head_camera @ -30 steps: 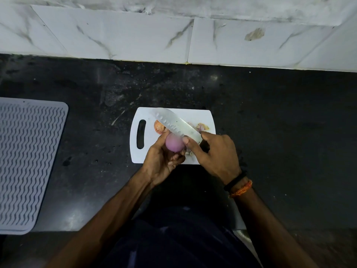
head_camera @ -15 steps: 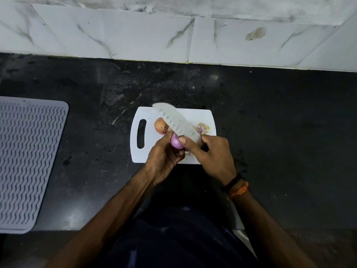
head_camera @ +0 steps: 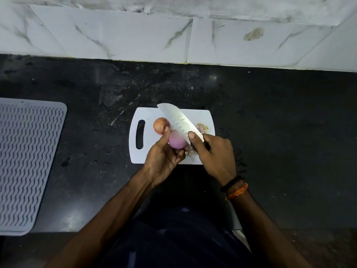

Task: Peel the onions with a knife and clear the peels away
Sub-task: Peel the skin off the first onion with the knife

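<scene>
Left hand (head_camera: 162, 157) fingers curled round peeled onion (head_camera: 176, 141), right hand (head_camera: 216, 153) gripping knife (head_camera: 179, 120)

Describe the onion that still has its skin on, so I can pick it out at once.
Find the white cutting board on the dark counter. The unpeeled onion lies on it beside the handle slot, just beyond the left hand. Its skin is dull orange-brown, unlike the smooth purple peeled onion that hand holds.

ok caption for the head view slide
Left hand holds peeled onion; right hand works knife over cutting board.
</scene>
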The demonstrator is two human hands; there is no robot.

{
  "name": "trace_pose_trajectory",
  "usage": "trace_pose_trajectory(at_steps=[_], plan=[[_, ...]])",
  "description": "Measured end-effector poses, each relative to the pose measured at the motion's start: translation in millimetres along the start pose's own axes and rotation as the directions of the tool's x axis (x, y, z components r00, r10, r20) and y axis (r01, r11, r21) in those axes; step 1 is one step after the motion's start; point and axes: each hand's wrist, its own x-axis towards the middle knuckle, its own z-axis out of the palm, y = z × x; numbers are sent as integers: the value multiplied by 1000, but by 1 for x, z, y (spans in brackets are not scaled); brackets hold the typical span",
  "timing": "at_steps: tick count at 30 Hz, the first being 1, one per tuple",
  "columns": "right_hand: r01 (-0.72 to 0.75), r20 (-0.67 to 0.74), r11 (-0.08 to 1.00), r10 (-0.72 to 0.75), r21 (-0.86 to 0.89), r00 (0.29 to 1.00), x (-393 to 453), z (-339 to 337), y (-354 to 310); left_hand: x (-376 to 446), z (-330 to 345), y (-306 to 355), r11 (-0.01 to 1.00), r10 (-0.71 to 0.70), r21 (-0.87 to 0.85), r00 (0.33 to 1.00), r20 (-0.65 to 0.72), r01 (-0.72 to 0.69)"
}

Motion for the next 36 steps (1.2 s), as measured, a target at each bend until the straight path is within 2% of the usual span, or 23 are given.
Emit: trace_pose_trajectory(at_steps=[3, 8, 13, 15, 17, 20, 22, 23, 25, 27, 29, 32, 36], plan=[[-3, -23, 1000, 2, -24, 1000, -2, 3, -4, 0, -1, 0, 1000, 8, 10, 1000, 12, -9], [-26, -89, 985, 11, -169, 996, -1, 5, -9, 0, -1, 0, 997, 38, 69, 997, 61, -43], [-69, -48, 981, 61, -183, 997, 1, 2, -8, 1, -3, -2, 982, 153, 98, 984, 96, -162], [-101, -3, 990, 101, -102, 995, 0, 3, -12, 1, -3, -1, 971, 201, 116, 975, 93, -211], [-167, 71, 980, 159, 112, 985, 0, 3, -16, 3, -3, -2, 961, 233, 130, 968, 94, -244], [-304, 204, 821, 232, 484, 951, 0, -1, -25, 4, -6, -5, 960, 257, 88, 963, 84, -264], [-342, 219, 727, 263, 595, 940, 1, -3, -25, 4, -8, -5, 965, 253, 45, 963, 92, -258], [-351, 209, 714, 282, 606, 936, 2, -4, -23, 4, -8, -5, 968, 246, 27, 964, 101, -249], [-340, 175, 769, 292, 542, 940, 5, -8, -15, 3, -8, -4, 972, 235, 2, 965, 120, -237], [-272, 119, 894, 245, 357, 962, 7, -12, -5, 3, -8, -3, 972, 234, -18, 963, 135, -233], [-174, 67, 972, 166, 156, 984, 6, -13, 1, 3, -8, -3, 972, 234, -34, 962, 144, -231], [-87, 22, 996, 87, -10, 996, 6, -13, 3, 3, -6, -3, 973, 229, -47, 960, 161, -224], [-73, 5, 996, 74, -57, 997, 6, -12, 1, 4, -8, -4, 971, 236, -73, 959, 159, -227]])
